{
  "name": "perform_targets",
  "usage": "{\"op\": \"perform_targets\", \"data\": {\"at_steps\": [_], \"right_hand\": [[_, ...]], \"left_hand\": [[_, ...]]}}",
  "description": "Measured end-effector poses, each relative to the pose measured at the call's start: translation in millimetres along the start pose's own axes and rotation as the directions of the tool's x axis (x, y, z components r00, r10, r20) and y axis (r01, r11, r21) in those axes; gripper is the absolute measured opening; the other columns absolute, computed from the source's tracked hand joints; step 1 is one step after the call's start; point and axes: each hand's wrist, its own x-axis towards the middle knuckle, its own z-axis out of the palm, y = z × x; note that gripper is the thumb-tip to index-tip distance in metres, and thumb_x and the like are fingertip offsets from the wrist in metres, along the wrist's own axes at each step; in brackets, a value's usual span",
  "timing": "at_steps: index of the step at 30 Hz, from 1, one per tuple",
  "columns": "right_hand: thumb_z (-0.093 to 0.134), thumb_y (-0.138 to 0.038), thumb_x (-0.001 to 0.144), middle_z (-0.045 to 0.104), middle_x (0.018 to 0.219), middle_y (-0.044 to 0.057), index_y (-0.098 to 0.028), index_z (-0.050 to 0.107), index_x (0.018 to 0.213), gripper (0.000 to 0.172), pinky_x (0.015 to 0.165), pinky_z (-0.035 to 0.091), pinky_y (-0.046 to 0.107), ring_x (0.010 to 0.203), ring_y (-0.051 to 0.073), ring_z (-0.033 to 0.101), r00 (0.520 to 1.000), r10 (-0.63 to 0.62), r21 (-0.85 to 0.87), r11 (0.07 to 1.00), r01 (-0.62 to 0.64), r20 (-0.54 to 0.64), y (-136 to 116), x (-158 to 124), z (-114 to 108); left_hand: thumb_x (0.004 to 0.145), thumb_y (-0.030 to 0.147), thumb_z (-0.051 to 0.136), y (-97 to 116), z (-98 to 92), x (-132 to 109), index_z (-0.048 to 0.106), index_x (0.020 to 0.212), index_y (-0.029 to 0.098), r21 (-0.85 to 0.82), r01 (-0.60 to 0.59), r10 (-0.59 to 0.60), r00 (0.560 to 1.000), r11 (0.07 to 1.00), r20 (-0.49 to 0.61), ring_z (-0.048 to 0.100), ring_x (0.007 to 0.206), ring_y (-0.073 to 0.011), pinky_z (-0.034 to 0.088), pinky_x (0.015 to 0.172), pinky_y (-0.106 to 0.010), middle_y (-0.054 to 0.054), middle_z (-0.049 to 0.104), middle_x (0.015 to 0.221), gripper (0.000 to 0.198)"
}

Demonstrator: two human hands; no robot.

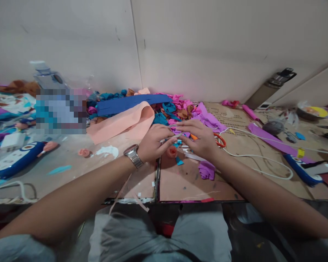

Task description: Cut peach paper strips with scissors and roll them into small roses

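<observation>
My left hand, a metal watch on its wrist, is curled shut around a small peach rolled paper piece and a thin pale stick. My right hand meets it from the right, fingers pinched on the same thin stick. Both hands hover over the worktable near its front edge. Orange-handled scissors lie just behind my right hand.
A peach paper strip, a blue strip and a heap of pink, purple and teal scraps lie behind. A white cable, a glue gun and a bottle sit right. A blue and white case lies left.
</observation>
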Motion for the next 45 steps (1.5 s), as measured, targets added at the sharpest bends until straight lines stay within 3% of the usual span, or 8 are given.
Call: {"op": "perform_targets", "data": {"at_steps": [3, 9, 12, 16, 23, 33, 40, 45], "right_hand": [[0.070, -0.031, 0.092, 0.071, 0.118, 0.010, -0.025, 0.074, 0.118, 0.028, 0.099, 0.053, 0.042, 0.113, 0.025, 0.065, 0.999, -0.007, -0.058, 0.998, 0.005, -0.037, -1, 9, -2], [0.072, -0.024, 0.091, 0.071, 0.096, 0.006, -0.025, 0.079, 0.106, 0.017, 0.081, 0.057, 0.035, 0.091, 0.019, 0.068, 0.988, -0.012, -0.069, 0.998, 0.001, -0.152, -1, 9, 8], [0.072, -0.020, 0.089, 0.073, 0.092, 0.005, -0.024, 0.079, 0.101, 0.014, 0.076, 0.056, 0.032, 0.086, 0.018, 0.069, 0.986, -0.008, -0.039, 0.999, 0.001, -0.165, -5, 7, 11], [0.075, -0.021, 0.087, 0.076, 0.088, 0.004, -0.023, 0.079, 0.094, 0.009, 0.074, 0.057, 0.032, 0.082, 0.018, 0.070, 0.984, 0.050, 0.007, 0.999, -0.049, -0.169, -11, 6, 11], [0.074, -0.018, 0.087, 0.074, 0.085, 0.005, -0.023, 0.081, 0.088, 0.009, 0.071, 0.056, 0.031, 0.077, 0.017, 0.070, 0.976, 0.058, 0.033, 0.998, -0.052, -0.209, -15, 3, 16], [0.074, -0.016, 0.084, 0.070, 0.085, 0.004, -0.024, 0.079, 0.083, 0.010, 0.071, 0.056, 0.033, 0.079, 0.017, 0.068, 0.966, 0.105, 0.079, 0.993, -0.089, -0.235, -15, 0, 15], [0.067, -0.016, 0.090, 0.066, 0.090, 0.005, -0.022, 0.074, 0.085, 0.010, 0.076, 0.055, 0.036, 0.085, 0.019, 0.066, 0.973, 0.023, 0.021, 1.000, -0.019, -0.231, -22, 2, 16], [0.063, -0.015, 0.092, 0.065, 0.092, 0.005, -0.024, 0.070, 0.089, 0.012, 0.077, 0.055, 0.038, 0.085, 0.020, 0.066, 0.965, -0.045, -0.020, 0.999, 0.041, -0.257, -29, 2, 14]], "left_hand": [[0.099, 0.040, 0.053, -1, -3.2, 1, 0.071, 0.094, 0.017, 0.019, 0.013, -0.012, 0.998, 1.000, -0.055, 0.063, 0.089, -0.0206, 0.042, 0.090, -0.037, -0.008, 0.074, 0.089, 0.029], [0.101, 0.037, 0.049, -4, -1.9, -1, 0.072, 0.105, 0.020, 0.041, 0.060, -0.058, 0.997, 0.997, -0.046, 0.066, 0.082, -0.0168, 0.036, 0.100, -0.039, -0.004, 0.078, 0.097, 0.029], [0.101, 0.036, 0.049, 0, -1.6, -1, 0.074, 0.101, 0.021, 0.050, 0.070, -0.067, 0.996, 0.996, -0.057, 0.064, 0.077, -0.0156, 0.037, 0.095, -0.038, -0.003, 0.079, 0.096, 0.029], [0.099, 0.037, 0.053, 7, -4.1, 0, 0.076, 0.103, 0.021, 0.068, 0.114, -0.109, 0.991, 0.991, -0.071, 0.062, 0.070, -0.0145, 0.036, 0.083, -0.037, -0.003, 0.079, 0.093, 0.028], [0.095, 0.041, 0.060, 12, -5.0, 3, 0.080, 0.094, 0.023, 0.032, 0.187, -0.180, 0.973, 0.982, -0.147, 0.068, 0.073, -0.0157, 0.035, 0.082, -0.038, -0.002, 0.079, 0.082, 0.027], [0.094, 0.037, 0.061, 18, -3.6, 3, 0.080, 0.090, 0.022, 0.000, 0.168, -0.166, 0.974, 0.986, -0.157, 0.065, 0.070, -0.0156, 0.039, 0.081, -0.037, -0.003, 0.076, 0.074, 0.025], [0.087, 0.037, 0.066, 18, -1.5, 8, 0.079, 0.082, 0.016, -0.384, 0.317, -0.375, 0.923, 0.867, -0.085, 0.057, 0.062, -0.0133, 0.041, 0.059, -0.026, -0.003, 0.071, 0.068, 0.025], [0.084, 0.038, 0.068, 14, -4.1, 11, 0.077, 0.077, 0.015, -0.514, 0.342, -0.431, 0.900, 0.786, -0.061, 0.058, 0.062, -0.0134, 0.044, 0.059, -0.025, -0.003, 0.071, 0.068, 0.025]]}}
